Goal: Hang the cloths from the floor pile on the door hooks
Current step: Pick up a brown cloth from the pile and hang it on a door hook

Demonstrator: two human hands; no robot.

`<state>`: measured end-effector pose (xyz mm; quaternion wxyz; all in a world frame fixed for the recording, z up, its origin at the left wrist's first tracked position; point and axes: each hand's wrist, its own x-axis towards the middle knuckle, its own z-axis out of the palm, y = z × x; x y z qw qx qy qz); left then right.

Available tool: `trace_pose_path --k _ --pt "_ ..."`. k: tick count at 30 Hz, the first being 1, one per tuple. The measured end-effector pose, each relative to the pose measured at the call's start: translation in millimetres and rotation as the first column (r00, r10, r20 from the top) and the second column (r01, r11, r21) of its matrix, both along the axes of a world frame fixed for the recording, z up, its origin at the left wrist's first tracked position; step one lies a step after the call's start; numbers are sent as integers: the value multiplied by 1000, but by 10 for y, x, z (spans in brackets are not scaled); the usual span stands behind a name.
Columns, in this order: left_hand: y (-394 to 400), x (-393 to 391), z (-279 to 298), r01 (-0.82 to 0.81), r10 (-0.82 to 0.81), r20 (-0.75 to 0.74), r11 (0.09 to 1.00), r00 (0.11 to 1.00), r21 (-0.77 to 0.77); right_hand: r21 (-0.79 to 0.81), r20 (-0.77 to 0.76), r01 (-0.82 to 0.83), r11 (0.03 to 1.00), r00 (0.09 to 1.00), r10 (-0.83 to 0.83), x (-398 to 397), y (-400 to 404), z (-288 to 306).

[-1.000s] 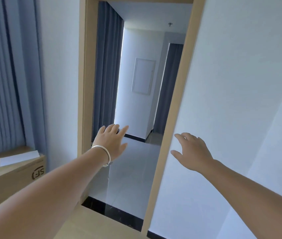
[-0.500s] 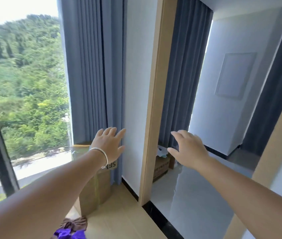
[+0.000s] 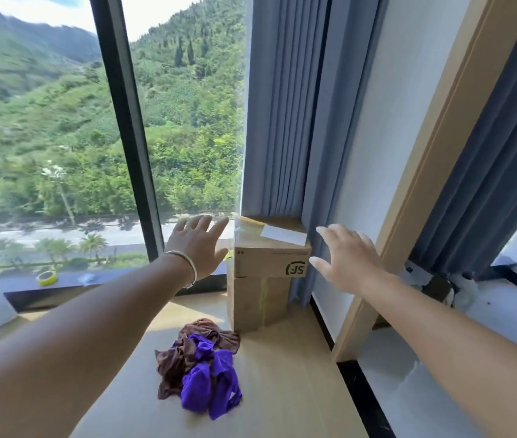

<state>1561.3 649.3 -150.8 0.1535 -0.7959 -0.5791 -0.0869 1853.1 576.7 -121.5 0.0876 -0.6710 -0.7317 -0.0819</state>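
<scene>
Floor (image 3: 282, 390): cloth pile (image 3: 198, 368) below left hand (image 3: 197, 245).

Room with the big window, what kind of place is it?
Probably a room in a flat high up: a tall window over green hills, grey curtains, and cardboard boxes beside cloths on the floor.

A tall window (image 3: 45, 137) fills the left, split by a dark upright frame bar (image 3: 127, 128), with green hills and a road outside in bright daylight. Blue-grey curtains (image 3: 285, 105) hang at its right edge above two stacked cardboard boxes (image 3: 263, 279). Right of them stand a white wall (image 3: 386, 121) and a pale wooden doorframe (image 3: 434, 153). The near floor (image 3: 282, 390) is light wood
</scene>
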Motion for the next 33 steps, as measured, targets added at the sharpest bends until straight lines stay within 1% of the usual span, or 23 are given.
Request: trace_pose_path --k 4,11,15,20,24,27,33 --pt "420 -271 -327 -70 70 0 996 998 -61 -46 10 -61 997 998 62 -235 611 -291" --pt "1476 -665 -961 -131 137 21 976 990 -175 -158 69 -162 974 982 174 -786 1926 -831" --pt "1970 -972 -1526 -184 205 58 948 977 -261 -283 75 -235 930 961 266 -1168 2625 -1337" --pt "2177 -1483 -2520 -289 303 -47 836 952 -467 -442 29 -292 848 940 339 -1660 3274 -2217" --pt "2171 -1787 -3268 -351 380 -78 731 922 -585 -560 -6 -324 763 922 387 -1951 3530 -3051" --pt "2206 -1887 -3813 -374 423 -84 671 902 -640 -631 -3 -329 703 907 422 -2102 3680 -3700" --pt "2295 -1911 -4987 -402 488 -86 593 869 -698 -710 -12 -365 602 862 507 -2288 4039 -5008"
